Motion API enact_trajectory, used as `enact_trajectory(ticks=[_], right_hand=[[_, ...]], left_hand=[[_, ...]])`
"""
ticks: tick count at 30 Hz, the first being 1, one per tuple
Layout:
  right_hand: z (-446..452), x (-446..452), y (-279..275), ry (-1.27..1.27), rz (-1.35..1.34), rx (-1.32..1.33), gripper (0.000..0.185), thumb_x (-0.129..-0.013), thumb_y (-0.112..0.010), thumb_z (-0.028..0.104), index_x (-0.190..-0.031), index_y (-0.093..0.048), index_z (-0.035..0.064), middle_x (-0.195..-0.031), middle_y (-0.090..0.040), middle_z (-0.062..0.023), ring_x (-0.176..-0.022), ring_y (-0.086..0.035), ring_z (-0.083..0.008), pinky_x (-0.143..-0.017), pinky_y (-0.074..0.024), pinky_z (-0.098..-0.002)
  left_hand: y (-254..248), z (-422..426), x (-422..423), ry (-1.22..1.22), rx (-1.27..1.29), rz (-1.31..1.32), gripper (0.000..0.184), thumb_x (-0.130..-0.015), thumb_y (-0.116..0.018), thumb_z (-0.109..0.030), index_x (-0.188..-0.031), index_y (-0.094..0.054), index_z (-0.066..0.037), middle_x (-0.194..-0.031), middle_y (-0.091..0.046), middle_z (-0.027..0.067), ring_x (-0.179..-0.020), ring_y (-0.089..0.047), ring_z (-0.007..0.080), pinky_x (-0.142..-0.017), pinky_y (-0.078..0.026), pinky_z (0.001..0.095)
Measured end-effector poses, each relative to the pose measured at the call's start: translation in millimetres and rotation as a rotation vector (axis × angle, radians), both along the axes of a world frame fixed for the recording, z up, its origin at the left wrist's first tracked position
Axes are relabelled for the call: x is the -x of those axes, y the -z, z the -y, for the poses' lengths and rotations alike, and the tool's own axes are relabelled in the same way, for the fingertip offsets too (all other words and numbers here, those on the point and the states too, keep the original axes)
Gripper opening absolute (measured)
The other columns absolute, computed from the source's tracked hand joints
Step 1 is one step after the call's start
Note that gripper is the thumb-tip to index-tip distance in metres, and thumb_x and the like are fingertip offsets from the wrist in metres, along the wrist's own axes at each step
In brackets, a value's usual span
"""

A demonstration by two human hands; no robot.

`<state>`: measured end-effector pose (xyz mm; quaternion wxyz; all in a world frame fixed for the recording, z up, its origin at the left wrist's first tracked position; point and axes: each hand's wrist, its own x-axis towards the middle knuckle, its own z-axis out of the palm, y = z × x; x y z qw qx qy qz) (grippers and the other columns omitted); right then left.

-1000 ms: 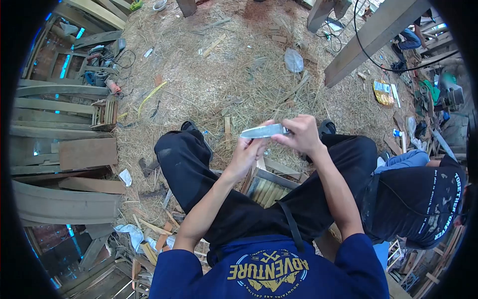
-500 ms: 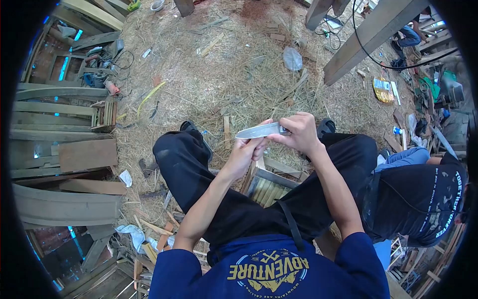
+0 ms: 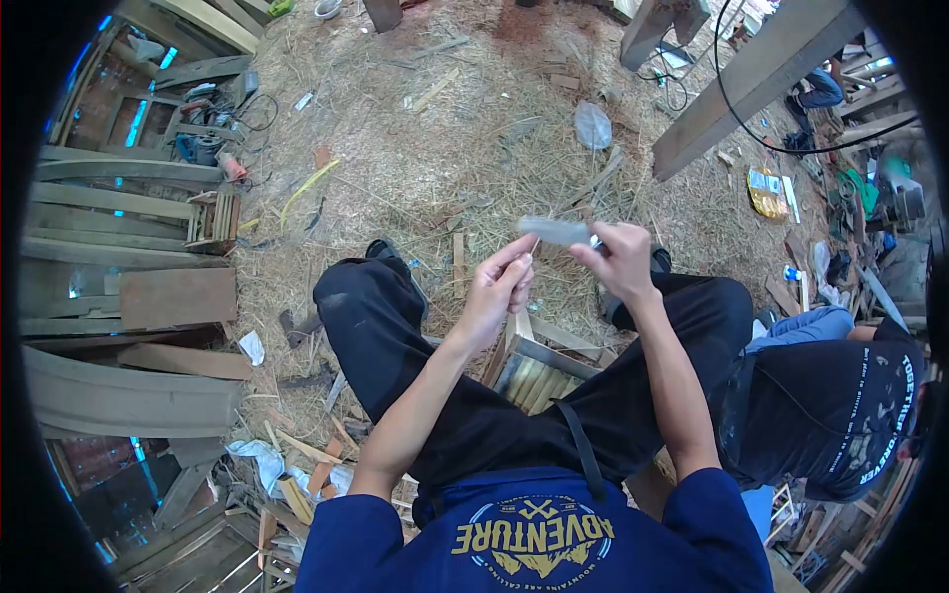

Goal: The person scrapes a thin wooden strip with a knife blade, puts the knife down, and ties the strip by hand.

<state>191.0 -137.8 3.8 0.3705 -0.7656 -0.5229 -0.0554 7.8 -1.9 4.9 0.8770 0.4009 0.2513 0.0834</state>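
A knife (image 3: 556, 232) with a broad pale blade, blurred by motion, points left from my right hand (image 3: 625, 262), whose fingers are wrapped round its handle. Below the blade tip, my left hand (image 3: 499, 294) is closed in a pinch on a thin, pale sliver (image 3: 535, 247) that sticks up from the fingertips. The sliver is too small to make out well. Between my legs, under both hands, stands a wooden frame (image 3: 559, 361) with pale slats inside it.
Straw and shavings cover the ground (image 3: 415, 168). At my right sits a person in a black shirt (image 3: 830, 410). Curved boards (image 3: 129, 390) are stacked on the left. A wooden post (image 3: 756, 84) slants at the upper right, near a clear plastic bag (image 3: 593, 126).
My right hand has moved right with the knife, and the blade is now apart from my left hand. The left hand has shifted slightly, and the thin sliver now shows at its fingertips.
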Motion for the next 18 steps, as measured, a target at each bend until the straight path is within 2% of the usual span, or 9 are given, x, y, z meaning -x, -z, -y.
enact_trajectory(ticks=[1,4,7,10,13,16,17,18], right_hand=[[-3.2,5.1,-0.4,-0.066,0.007,0.001,0.043,-0.078,-0.08,0.045,-0.069,-0.059,0.0087,-0.05,-0.05,-0.0074,-0.047,-0.056,-0.0267,-0.049,-0.041,-0.0377],[-6.4,12.1,3.1,-0.163,0.004,0.013,0.044,-0.076,-0.08,0.047,-0.067,-0.059,0.0097,-0.051,-0.051,-0.0073,-0.047,-0.055,-0.0264,-0.048,-0.0402,-0.0384],[-9.8,15.4,6.6,-0.187,-0.039,0.023,0.045,-0.075,-0.08,0.048,-0.065,-0.059,0.0103,-0.049,-0.05,-0.0079,-0.046,-0.055,-0.0278,-0.048,-0.0402,-0.0395],[-6.8,8.4,6.7,-0.16,0.042,0.049,0.044,-0.08,-0.078,0.048,-0.066,-0.062,0.009,-0.049,-0.051,-0.0083,-0.044,-0.053,-0.0257,-0.048,-0.0398,-0.0392],[-3.4,1.2,8.7,0.045,-0.344,0.086,0.045,-0.086,-0.074,0.047,-0.069,-0.064,0.0064,-0.05,-0.051,-0.0092,-0.043,-0.051,-0.023,-0.048,-0.0393,-0.0382],[4.4,-24.6,16.0,0.205,-0.361,0.19,0.045,-0.09,-0.071,0.046,-0.072,-0.066,0.0042,-0.051,-0.051,-0.0105,-0.044,-0.051,-0.0218,-0.048,-0.0389,-0.0375],[4.7,-26.2,21.0,0.224,-0.437,0.1,0.044,-0.089,-0.071,0.044,-0.073,-0.065,0.0037,-0.051,-0.05,-0.0115,-0.044,-0.051,-0.0231,-0.048,-0.0386,-0.0377],[6.1,-23.2,18.7,0.203,-0.405,0.09,0.044,-0.089,-0.071,0.043,-0.072,-0.065,0.0035,-0.052,-0.05,-0.0116,-0.045,-0.052,-0.0237,-0.048,-0.0387,-0.038]], left_hand=[[1.0,0.7,1.4,0.031,-0.02,0.0,0.02,-0.104,-0.052,-0.017,-0.115,-0.061,-0.004,-0.072,-0.04,-0.0063,-0.056,-0.031,0.0018,-0.047,-0.023,0.0209],[10.8,2.4,4.5,0.121,-0.055,0.059,0.026,-0.104,-0.053,-0.019,-0.123,-0.061,-0.004,-0.071,-0.041,-0.0085,-0.055,-0.032,0.0007,-0.048,-0.025,0.0199],[5.9,2.0,6.3,0.113,-0.011,0.105,0.025,-0.104,-0.053,-0.019,-0.121,-0.062,-0.003,-0.071,-0.04,-0.0088,-0.055,-0.032,0.0005,-0.048,-0.025,0.0208],[8.6,-1.9,9.3,0.137,-0.034,0.084,0.033,-0.104,-0.053,-0.018,-0.134,-0.058,-0.004,-0.071,-0.038,-0.0093,-0.056,-0.032,0.0005,-0.048,-0.025,0.0207],[-5.6,2.0,13.9,0.22,-0.042,0.064,0.038,-0.104,-0.052,-0.017,-0.141,-0.054,-0.005,-0.071,-0.037,-0.0093,-0.056,-0.031,0.0006,-0.048,-0.025,0.0203],[-4.4,15.8,12.0,0.208,0.011,0.085,0.038,-0.104,-0.052,-0.016,-0.141,-0.054,-0.006,-0.071,-0.037,-0.0091,-0.056,-0.03,0.0007,-0.048,-0.024,0.0198],[-3.4,14.6,9.7,0.176,0.016,0.073,0.039,-0.104,-0.052,-0.016,-0.142,-0.053,-0.007,-0.072,-0.038,-0.009,-0.056,-0.03,0.0008,-0.048,-0.024,0.0198],[-2.1,10.9,5.4,0.136,0.02,0.064,0.039,-0.104,-0.052,-0.016,-0.142,-0.053,-0.007,-0.072,-0.038,-0.009,-0.056,-0.03,0.0009,-0.048,-0.024,0.0197]])
